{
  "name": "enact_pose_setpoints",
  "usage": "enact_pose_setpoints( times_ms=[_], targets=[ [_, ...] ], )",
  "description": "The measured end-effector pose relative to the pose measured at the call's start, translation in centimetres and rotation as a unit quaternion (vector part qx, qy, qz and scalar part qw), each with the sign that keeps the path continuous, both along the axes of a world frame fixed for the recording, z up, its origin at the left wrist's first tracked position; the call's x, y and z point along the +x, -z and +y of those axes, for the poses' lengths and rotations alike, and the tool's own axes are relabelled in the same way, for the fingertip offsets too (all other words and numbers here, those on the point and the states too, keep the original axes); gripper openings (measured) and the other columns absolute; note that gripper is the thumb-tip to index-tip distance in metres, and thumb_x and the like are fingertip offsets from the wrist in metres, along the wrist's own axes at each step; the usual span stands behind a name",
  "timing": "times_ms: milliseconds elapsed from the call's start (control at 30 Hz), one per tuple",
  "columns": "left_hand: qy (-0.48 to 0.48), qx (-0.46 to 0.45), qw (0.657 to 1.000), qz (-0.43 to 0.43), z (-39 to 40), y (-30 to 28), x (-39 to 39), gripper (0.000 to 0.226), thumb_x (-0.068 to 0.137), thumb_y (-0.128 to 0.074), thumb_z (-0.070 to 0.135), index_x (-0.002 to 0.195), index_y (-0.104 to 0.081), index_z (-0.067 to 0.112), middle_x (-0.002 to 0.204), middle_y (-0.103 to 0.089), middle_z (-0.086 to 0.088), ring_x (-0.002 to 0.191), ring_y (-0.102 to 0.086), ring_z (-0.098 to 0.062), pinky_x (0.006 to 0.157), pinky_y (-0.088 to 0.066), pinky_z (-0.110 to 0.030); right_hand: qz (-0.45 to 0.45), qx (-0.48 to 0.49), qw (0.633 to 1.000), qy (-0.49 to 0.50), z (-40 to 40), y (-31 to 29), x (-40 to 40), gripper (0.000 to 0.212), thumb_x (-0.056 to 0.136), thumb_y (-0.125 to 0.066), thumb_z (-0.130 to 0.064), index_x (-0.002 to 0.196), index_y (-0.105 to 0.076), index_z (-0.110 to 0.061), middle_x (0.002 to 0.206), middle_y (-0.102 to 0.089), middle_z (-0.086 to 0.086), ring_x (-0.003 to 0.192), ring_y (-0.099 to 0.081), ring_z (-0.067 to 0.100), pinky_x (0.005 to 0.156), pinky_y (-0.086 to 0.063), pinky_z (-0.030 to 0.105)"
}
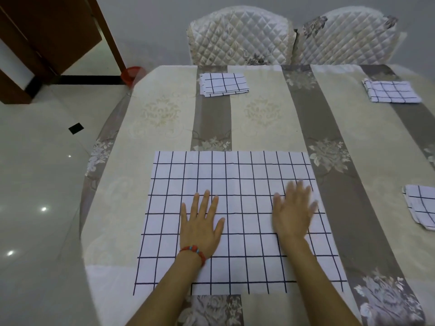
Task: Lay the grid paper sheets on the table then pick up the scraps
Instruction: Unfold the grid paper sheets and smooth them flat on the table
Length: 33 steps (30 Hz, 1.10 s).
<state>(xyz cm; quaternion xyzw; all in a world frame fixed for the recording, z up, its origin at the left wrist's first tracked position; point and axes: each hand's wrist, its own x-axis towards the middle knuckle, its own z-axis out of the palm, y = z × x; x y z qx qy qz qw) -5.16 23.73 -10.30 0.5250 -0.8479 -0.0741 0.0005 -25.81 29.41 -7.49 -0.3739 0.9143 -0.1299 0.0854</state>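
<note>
A large white sheet with a dark grid (235, 175) lies spread flat on the near part of the table (270, 123). My left hand (201, 222), with a red bracelet at the wrist, rests flat on the sheet's middle, fingers straight. My right hand (293, 210) lies flat on the sheet's right side, fingers spread and blurred by motion. Three folded grid sheets sit elsewhere: one at the far centre-left (223, 84), one at the far right (392, 91), one at the right edge (421, 205).
The table wears a cloth of cream and grey floral stripes. Two quilted chairs (240, 36) (348, 36) stand at its far side. A red bin (130, 75) and a brown door (51, 31) are on the tiled floor to the left.
</note>
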Motion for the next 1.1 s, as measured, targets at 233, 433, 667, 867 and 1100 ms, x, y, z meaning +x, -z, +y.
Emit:
enact_pose_setpoints(
  times_ms=[233,433,667,867,1100],
  targets=[
    [-0.001,-0.009,1.000,0.009,0.0,-0.1,-0.1,0.062,0.092,-0.005,0.054,0.142,-0.026,0.025,0.149,-0.035,-0.001,0.138,-0.017,-0.020,0.110,-0.003,-0.046,-0.003,0.034,0.922,-0.385,-8.9,1.0,3.0,0.079,0.081,0.012,-0.064,0.147,-0.012,-0.028,0.158,-0.005,-0.004,0.146,0.003,0.015,0.117,0.006,0.041],
    [-0.001,-0.009,1.000,0.017,0.0,0.1,0.1,0.062,0.091,-0.006,0.056,0.143,-0.021,0.027,0.152,-0.030,0.000,0.140,-0.013,-0.020,0.110,0.000,-0.046,-0.015,0.042,0.999,-0.021,-7.0,0.6,-5.6,0.058,0.097,-0.014,-0.043,0.148,-0.008,-0.017,0.158,0.003,0.006,0.146,0.007,0.023,0.117,0.006,0.050],
    [0.005,0.010,1.000,0.016,-0.2,-0.1,0.2,0.064,0.090,-0.004,0.057,0.144,-0.022,0.026,0.152,-0.030,-0.001,0.140,-0.012,-0.021,0.111,0.004,-0.045,0.016,0.001,0.957,-0.290,3.0,1.3,4.3,0.056,0.094,-0.005,-0.053,0.145,-0.008,-0.030,0.153,-0.005,-0.009,0.145,-0.005,0.011,0.115,0.008,0.034],
    [-0.028,0.019,0.999,0.035,-0.7,-0.4,1.2,0.073,0.082,0.007,0.067,0.143,-0.004,0.029,0.154,-0.005,0.003,0.145,0.002,-0.020,0.110,0.020,-0.038,-0.003,0.026,0.995,-0.100,6.7,1.6,-0.6,0.075,0.078,0.018,-0.065,0.144,0.004,-0.032,0.154,0.009,-0.011,0.141,0.012,0.005,0.116,0.012,0.034],
    [-0.173,0.039,0.983,0.053,-3.2,-2.8,2.3,0.070,0.092,-0.018,0.055,0.147,-0.003,0.015,0.157,0.006,-0.012,0.145,0.010,-0.030,0.115,0.017,-0.048,-0.013,0.031,0.994,-0.101,6.6,1.1,-0.3,0.077,0.075,0.022,-0.067,0.142,0.005,-0.032,0.151,0.011,-0.012,0.141,0.012,0.005,0.117,0.012,0.033]
  ],
)
